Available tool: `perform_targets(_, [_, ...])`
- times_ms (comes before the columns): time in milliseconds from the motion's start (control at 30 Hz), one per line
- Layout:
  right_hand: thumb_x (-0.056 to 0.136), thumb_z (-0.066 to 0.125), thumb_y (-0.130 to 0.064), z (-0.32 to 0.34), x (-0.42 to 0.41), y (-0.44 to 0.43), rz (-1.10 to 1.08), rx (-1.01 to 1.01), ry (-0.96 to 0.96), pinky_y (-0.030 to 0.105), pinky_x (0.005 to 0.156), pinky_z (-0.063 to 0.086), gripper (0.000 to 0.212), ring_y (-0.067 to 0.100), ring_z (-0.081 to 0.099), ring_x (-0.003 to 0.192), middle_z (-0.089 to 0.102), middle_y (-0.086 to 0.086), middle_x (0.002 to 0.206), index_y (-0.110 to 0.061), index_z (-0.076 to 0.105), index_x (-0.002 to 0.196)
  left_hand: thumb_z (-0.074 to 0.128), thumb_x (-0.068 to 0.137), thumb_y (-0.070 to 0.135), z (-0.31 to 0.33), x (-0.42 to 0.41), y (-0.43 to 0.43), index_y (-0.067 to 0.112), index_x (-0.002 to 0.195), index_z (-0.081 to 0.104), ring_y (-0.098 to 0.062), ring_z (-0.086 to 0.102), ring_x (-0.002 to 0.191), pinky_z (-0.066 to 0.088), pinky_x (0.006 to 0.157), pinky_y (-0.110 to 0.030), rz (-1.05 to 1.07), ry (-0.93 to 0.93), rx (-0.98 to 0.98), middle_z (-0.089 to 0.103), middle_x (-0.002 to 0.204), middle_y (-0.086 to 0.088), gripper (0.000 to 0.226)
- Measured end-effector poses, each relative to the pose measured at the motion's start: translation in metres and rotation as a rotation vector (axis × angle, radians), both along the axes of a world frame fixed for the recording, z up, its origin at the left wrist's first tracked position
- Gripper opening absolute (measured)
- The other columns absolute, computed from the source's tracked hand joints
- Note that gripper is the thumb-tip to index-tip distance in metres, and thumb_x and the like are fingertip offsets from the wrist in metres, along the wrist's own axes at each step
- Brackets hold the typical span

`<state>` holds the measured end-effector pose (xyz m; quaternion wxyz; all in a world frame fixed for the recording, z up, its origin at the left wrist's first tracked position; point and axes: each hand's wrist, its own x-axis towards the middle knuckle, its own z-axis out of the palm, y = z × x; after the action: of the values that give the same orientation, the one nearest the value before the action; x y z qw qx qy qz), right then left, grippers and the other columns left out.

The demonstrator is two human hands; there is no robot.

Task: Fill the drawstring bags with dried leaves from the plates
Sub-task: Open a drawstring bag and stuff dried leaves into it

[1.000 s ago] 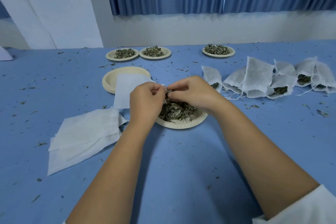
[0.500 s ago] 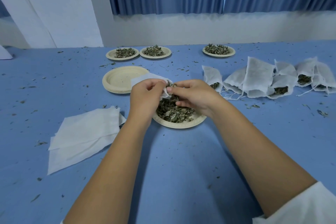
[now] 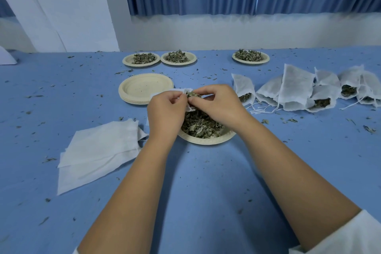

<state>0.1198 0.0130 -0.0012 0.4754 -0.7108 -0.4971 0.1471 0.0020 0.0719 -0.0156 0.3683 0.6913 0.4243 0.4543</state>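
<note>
Left hand [image 3: 165,112] grips bag [image 3: 186,91] mouth; right hand [image 3: 216,103] pinches dried leaves [image 3: 192,95] over near plate [image 3: 206,140] on desk [image 3: 206,181].

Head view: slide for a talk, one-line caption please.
Left hand grips a white fabric drawstring bag; right hand pinches dried green leaves beside it, above a beige paper plate.

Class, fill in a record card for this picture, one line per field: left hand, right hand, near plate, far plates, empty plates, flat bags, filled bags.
left hand: grips a bag above the near plate
right hand: pinches dried leaves at the bag's mouth
near plate: holds a heap of leaves
far plates: three, each with leaves
empty plates: one stack, beyond the hands
flat bags: pile left of the near plate
filled bags: cluster on the right
</note>
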Motion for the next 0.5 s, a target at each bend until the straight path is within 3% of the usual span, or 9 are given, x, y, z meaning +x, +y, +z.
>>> perform_targets(67, [0.089, 0.068, -0.026, 0.0, -0.001, 0.0, 0.005, 0.012, -0.035, 0.009, 0.072, 0.045, 0.014, -0.004, 0.064, 0.081, 0.07, -0.017, 0.086, -0.021, 0.077, 0.099, 0.059, 0.087, 0.014, 0.0, 0.0, 0.002, 0.0, 0.071, 0.07, -0.013, 0.045, 0.063, 0.038, 0.06, -0.03, 0.023, -0.018, -0.01, 0.064, 0.072, -0.023, 0.024])
perform_targets(133, [0.089, 0.068, -0.021, 0.0, -0.002, 0.001, -0.003, 0.041, -0.11, 0.012, 0.073, 0.046, 0.014, 0.0, 0.064, 0.081, 0.072, -0.009, 0.091, -0.017, 0.078, 0.098, 0.058, 0.085, 0.014, 0.0, 0.0, 0.003, -0.003, 0.071, 0.068, -0.014, 0.045, 0.067, 0.039, 0.062, -0.032, 0.028, -0.038, -0.01, 0.059, 0.068, -0.02, 0.024])
perform_targets(267, [0.082, 0.075, -0.013, -0.005, -0.003, 0.003, -0.006, 0.078, -0.153, 0.004, 0.064, 0.042, 0.009, -0.005, 0.059, 0.067, 0.067, -0.011, 0.074, -0.014, 0.079, 0.09, 0.057, 0.083, 0.012, -0.001, 0.0, 0.0, 0.012, 0.065, 0.072, -0.013, 0.059, 0.064, 0.043, 0.061, -0.023, -0.003, -0.068, -0.02, 0.069, 0.068, 0.0, 0.023])
perform_targets(367, [0.08, 0.074, -0.008, -0.01, -0.005, 0.004, -0.044, 0.089, -0.19, 0.009, 0.064, 0.046, 0.007, 0.003, 0.061, 0.067, 0.069, -0.004, 0.076, -0.011, 0.076, 0.086, 0.058, 0.082, 0.012, 0.0, 0.004, -0.004, 0.018, 0.067, 0.073, -0.012, 0.064, 0.074, 0.048, 0.066, -0.024, -0.07, -0.05, -0.025, 0.071, 0.074, 0.006, 0.023])
perform_targets(433, [0.079, 0.074, -0.006, -0.011, -0.004, 0.004, -0.056, 0.093, -0.126, 0.014, 0.068, 0.05, 0.006, 0.007, 0.064, 0.068, 0.072, 0.002, 0.08, -0.012, 0.073, 0.082, 0.059, 0.084, 0.012, 0.0, 0.005, -0.005, 0.019, 0.067, 0.073, -0.013, 0.063, 0.075, 0.048, 0.067, -0.027, -0.09, -0.025, -0.012, 0.071, 0.074, 0.002, 0.023])
perform_targets(500, [0.082, 0.073, -0.008, -0.008, -0.003, 0.004, -0.014, 0.084, 0.069, 0.016, 0.073, 0.054, 0.007, 0.007, 0.068, 0.07, 0.074, 0.001, 0.079, -0.015, 0.073, 0.081, 0.06, 0.087, 0.013, 0.001, 0.003, -0.004, 0.024, 0.071, 0.073, -0.011, 0.065, 0.075, 0.051, 0.071, -0.027, -0.071, -0.049, -0.039, 0.071, 0.073, 0.005, 0.023])
